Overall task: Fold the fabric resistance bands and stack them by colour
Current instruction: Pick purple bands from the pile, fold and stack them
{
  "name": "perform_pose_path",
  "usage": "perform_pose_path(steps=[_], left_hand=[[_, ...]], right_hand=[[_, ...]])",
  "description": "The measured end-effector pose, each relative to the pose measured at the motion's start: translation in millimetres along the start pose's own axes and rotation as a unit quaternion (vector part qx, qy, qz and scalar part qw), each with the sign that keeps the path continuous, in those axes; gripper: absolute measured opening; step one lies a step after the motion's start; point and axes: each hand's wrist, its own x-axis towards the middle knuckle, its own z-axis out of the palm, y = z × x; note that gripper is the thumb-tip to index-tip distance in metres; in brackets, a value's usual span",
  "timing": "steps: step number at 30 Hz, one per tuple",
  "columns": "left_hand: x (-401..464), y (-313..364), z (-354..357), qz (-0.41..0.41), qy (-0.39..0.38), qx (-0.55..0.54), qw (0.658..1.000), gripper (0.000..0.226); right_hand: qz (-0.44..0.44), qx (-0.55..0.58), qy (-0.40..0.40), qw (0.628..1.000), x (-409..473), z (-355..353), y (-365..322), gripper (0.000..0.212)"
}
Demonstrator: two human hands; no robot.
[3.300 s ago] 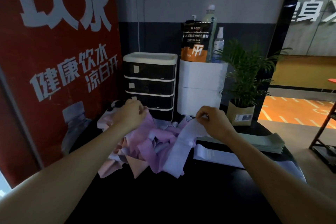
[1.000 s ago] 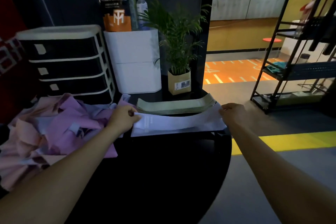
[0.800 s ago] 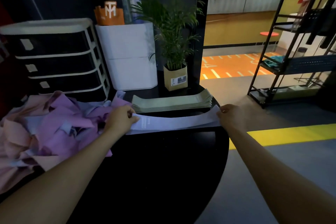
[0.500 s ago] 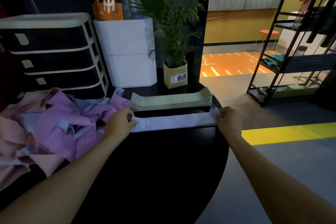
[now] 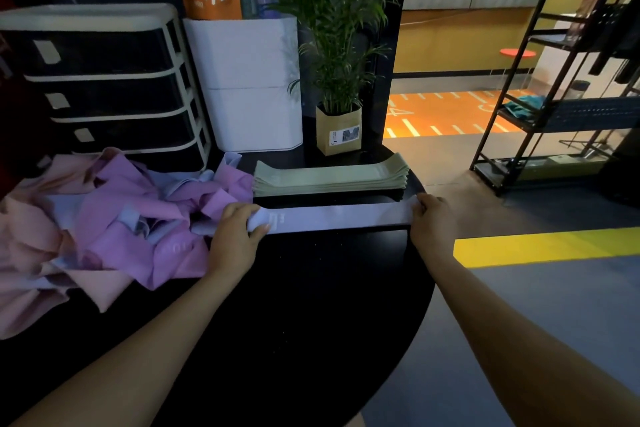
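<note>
- Two hands, left hand (image 5: 232,233) and right hand (image 5: 430,218), pinch the lavender band's (image 5: 341,217) ends, flat on the counter (image 5: 311,288).
- Green stack (image 5: 330,177) sits just above it, pink-purple pile (image 5: 104,218) at mid-left.

Both arms extended fwd, forearms bare. L hand (image 5: 235,236) grips lilac band (image 5: 339,217) at left end; R hand (image 5: 431,220) pinches right end, fingers curled.
</note>
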Motion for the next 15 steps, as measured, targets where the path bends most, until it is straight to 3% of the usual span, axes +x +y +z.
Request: perform_pose_path(steps=[12, 15], left_hand=[[-8.6, 3.0, 2.8, 0.010, 0.021, -0.030, 0.999, 0.052], [-7.2, 2.0, 2.8, 0.006, 0.025, -0.034, 0.999, 0.052]], right_hand=[[-0.022, 0.014, 0.036, 0.999, -5.7, 4.8, 2.3, 0.025], [-0.021, -0.004, 0.031, 0.999, -8.6, 2.9, -2.7, 0.013]])
